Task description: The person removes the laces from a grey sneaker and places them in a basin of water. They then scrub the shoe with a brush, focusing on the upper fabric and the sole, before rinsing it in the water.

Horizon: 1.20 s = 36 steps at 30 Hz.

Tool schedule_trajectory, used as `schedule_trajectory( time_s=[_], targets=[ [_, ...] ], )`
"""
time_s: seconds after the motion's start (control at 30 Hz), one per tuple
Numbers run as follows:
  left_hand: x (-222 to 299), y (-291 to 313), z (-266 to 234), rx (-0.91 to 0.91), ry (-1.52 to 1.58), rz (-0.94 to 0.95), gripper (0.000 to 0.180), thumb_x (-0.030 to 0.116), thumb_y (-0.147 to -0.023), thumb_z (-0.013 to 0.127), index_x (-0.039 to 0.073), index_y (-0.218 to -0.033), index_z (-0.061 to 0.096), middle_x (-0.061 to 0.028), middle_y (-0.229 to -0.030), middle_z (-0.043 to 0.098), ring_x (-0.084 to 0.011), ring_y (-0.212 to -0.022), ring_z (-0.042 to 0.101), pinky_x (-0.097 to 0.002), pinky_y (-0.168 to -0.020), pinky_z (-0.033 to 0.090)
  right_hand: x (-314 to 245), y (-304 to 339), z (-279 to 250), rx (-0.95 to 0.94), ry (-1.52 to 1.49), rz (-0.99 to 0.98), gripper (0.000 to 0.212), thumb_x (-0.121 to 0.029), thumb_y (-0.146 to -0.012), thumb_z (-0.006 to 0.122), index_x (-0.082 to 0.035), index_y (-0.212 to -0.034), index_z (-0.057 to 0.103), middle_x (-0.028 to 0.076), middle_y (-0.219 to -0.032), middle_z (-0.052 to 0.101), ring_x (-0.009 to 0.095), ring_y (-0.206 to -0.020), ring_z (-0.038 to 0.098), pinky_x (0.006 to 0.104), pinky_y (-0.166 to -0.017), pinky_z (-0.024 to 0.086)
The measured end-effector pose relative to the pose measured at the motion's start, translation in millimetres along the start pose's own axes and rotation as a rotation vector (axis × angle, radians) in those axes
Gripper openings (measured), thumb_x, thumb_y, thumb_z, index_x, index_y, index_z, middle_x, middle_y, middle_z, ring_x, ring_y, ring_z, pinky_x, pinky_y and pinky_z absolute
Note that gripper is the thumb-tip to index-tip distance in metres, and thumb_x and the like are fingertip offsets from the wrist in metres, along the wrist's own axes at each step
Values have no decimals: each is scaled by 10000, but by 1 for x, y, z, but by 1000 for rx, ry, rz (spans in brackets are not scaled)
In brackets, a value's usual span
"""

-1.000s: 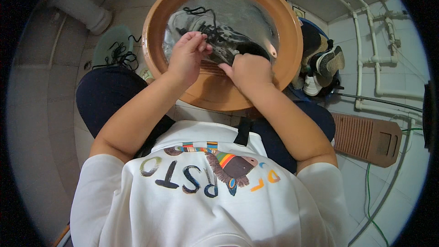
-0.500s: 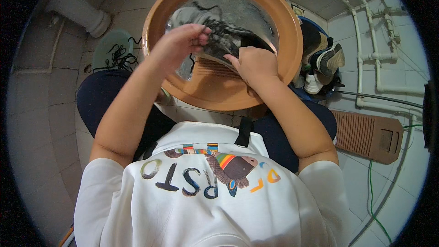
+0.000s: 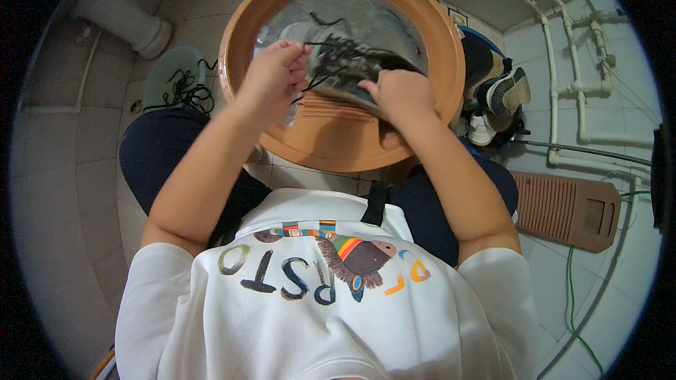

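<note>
A dark shoe with a pale toe [image 3: 345, 56] lies in the grey water of an orange-brown basin [image 3: 236, 42]. My right hand [image 3: 405, 95] grips the shoe at its opening, thumb inside the near edge. At the shoe's left, my left hand [image 3: 278, 74] is closed in a pinch on a black shoelace [image 3: 318, 44], which stretches from the fingers to the lacing. More loose lace floats past the toe. Below the shoe, the basin's ridged washboard part [image 3: 331, 108] shows above the water. The shoe's far end is partly hidden by my right hand.
Left of the basin stands a pale green tub [image 3: 156, 77] with black laces [image 3: 186, 91] in it. Several shoes [image 3: 503, 95] are piled in a blue container at the right. A brown washboard [image 3: 567, 207] lies on the tiles near white pipes [image 3: 553, 84] and a green cord [image 3: 572, 302].
My left hand has closed on a lace and drawn it out from the shoe. The shoe has shifted slightly right with my right hand, which keeps its hold.
</note>
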<state>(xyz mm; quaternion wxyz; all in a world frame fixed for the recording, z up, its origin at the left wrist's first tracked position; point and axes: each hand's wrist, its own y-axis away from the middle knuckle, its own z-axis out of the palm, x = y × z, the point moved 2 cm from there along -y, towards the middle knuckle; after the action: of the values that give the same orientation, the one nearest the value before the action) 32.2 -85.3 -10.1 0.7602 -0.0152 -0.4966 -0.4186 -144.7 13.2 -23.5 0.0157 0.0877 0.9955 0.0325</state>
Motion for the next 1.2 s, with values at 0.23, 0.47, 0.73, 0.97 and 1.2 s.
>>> schedule_trajectory(
  time_s=[0.23,0.47,0.73,0.97,1.2],
  targets=[
    [5,-10,-14,-141,-42,102,331,222,-881,538,14,-1137,511,-6,-860,558,-93,-799,493,-221,-698,381,-4,6,-5,151,51,-42,461,-471,-826,522,-58,-668,648,107,-620,611,272,-562,607,371,-504,477],
    [-16,-1,5,238,-1475,1009,492,192,-683,737,106,-1122,531,-126,-1117,500,-333,-1029,491,-418,-910,378,-23,15,-7,62,-47,-103,431,-432,-826,535,-47,-665,645,125,-642,615,275,-589,613,370,-546,483],
    [-25,-16,-8,-49,-1716,809,209,267,-753,648,68,-765,585,-112,-784,558,-308,-799,545,-405,-711,438,-31,19,-6,43,-46,-162,430,-440,-822,536,-45,-696,648,123,-654,619,277,-602,615,373,-540,481],
    [0,4,9,-282,-1094,494,208,154,-823,559,-5,-696,514,-78,-646,464,-188,-647,492,-325,-620,398,-14,3,-9,-129,-36,27,457,-458,-849,501,-43,-747,664,132,-701,637,283,-681,622,386,-643,480],
    [47,12,-24,38,-592,536,155,160,-842,542,46,-738,553,24,-721,504,-75,-690,463,-230,-651,369,-4,-7,-2,-171,-35,24,440,-441,-853,503,-42,-770,668,138,-730,643,284,-715,622,388,-700,472]
  ],
)
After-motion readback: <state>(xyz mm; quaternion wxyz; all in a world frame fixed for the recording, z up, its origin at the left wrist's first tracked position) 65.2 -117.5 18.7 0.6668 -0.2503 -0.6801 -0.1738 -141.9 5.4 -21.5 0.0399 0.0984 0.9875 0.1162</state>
